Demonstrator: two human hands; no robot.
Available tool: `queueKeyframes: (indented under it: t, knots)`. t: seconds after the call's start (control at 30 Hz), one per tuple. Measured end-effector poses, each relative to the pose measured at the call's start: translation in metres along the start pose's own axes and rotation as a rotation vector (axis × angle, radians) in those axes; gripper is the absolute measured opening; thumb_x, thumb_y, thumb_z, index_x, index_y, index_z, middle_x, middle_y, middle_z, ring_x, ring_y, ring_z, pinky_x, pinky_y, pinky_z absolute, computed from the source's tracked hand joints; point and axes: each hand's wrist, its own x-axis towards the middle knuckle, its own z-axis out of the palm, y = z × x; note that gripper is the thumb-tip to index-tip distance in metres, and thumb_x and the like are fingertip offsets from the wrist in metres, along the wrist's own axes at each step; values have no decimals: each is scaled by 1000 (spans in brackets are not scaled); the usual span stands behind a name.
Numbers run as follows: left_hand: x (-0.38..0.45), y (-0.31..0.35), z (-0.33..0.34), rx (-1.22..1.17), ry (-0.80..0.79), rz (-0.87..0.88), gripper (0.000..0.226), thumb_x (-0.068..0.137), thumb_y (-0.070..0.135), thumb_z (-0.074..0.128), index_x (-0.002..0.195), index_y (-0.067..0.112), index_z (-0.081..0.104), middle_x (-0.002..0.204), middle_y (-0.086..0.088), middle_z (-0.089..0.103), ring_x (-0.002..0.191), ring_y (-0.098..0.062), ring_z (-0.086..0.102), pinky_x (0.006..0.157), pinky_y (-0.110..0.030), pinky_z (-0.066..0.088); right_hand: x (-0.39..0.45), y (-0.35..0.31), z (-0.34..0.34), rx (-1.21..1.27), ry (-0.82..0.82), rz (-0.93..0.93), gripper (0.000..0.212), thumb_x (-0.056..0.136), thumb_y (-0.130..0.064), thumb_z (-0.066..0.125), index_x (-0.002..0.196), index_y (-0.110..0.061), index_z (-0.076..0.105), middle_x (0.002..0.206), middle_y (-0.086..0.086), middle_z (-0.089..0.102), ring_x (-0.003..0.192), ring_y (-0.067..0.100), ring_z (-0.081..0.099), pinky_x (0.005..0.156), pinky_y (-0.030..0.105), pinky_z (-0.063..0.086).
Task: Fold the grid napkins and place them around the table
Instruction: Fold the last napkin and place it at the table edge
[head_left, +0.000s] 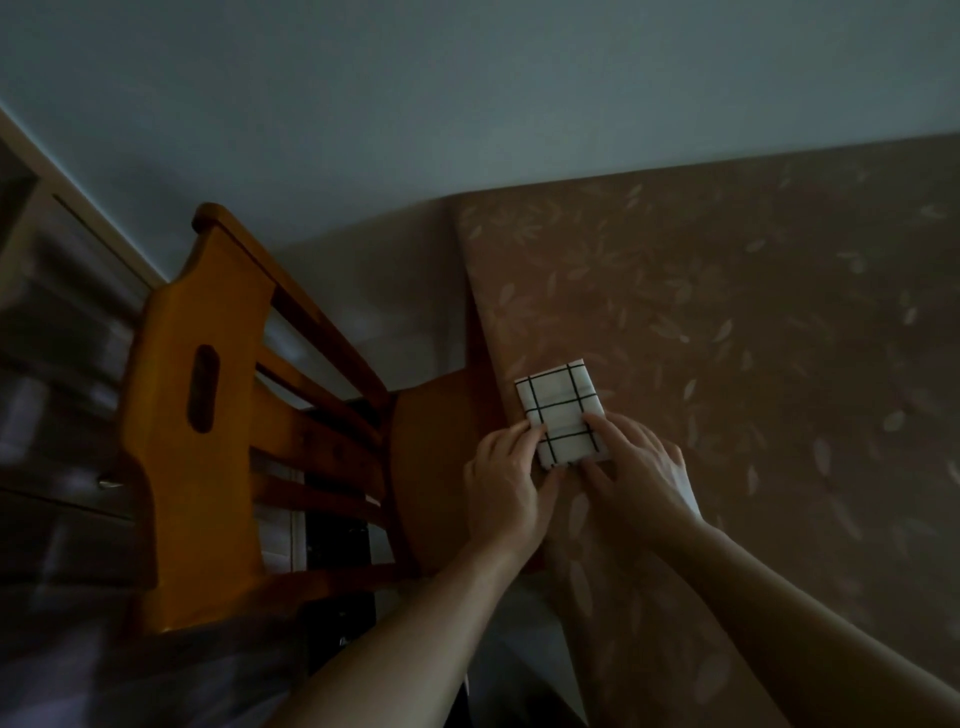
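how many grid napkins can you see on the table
1. The folded grid napkin lies near the table's edge beside the chair, both hands touching it. Something white under the right hand may be another.

left hand (506, 480) – fingers flat, pressing down | right hand (636, 467) – fingers flat, pressing | forearms extended, converging

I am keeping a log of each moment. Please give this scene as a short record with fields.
napkin: folded grid napkin lying flat near the table edge
left hand: left hand fingers on the napkin's near left edge
right hand: right hand fingers on its near right corner
surface: leaf-patterned tablecloth
nearby: wooden chair at the table's left
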Motion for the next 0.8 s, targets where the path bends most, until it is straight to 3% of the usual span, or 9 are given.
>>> queueKeyframes:
  t: [0.17, 0.27, 0.43, 0.63, 0.8]
  knots:
    - [-2, 13, -9, 45, 38, 93, 67, 79, 64, 54, 135, 29, 48, 141, 3, 50, 133, -19, 42, 102, -41, 36, -17, 2, -26, -35, 7, 6, 72, 84, -59, 55, 147, -36, 27, 153, -8, 34, 141, 16, 32, 111, 46, 29]
    - [-2, 40, -15, 52, -35, 157, 71, 77, 66, 48, 138, 31, 42, 145, 3, 44, 138, -19, 36, 107, -43, 32, -43, 16, -64, -113, 48, 21, 73, 84, -56, 58, 147, -35, 27, 154, -8, 32, 142, 17, 31, 111, 44, 30]
    - [-29, 107, -25, 191, -216, 232, 80, 81, 65, 54, 149, 31, 28, 156, 2, 30, 145, -20, 23, 116, -44, 24, -104, 58, -129, -261, 102, 48, 75, 84, -57, 58, 149, -34, 26, 153, -9, 33, 142, 14, 29, 111, 39, 30]
    - [-115, 173, -26, 379, -360, 188, 78, 82, 67, 48, 148, 31, 31, 154, 4, 34, 141, -21, 33, 112, -43, 30, -221, 117, -172, -288, 148, 109, 69, 85, -60, 53, 145, -31, 34, 147, -8, 41, 136, 16, 39, 105, 39, 38]
    - [-201, 222, -18, 337, -421, 137, 71, 87, 59, 54, 148, 28, 34, 153, 0, 35, 139, -25, 34, 110, -42, 33, -319, 160, -190, -255, 88, 180, 68, 86, -60, 55, 145, -34, 32, 148, -7, 40, 133, 17, 42, 106, 41, 38]
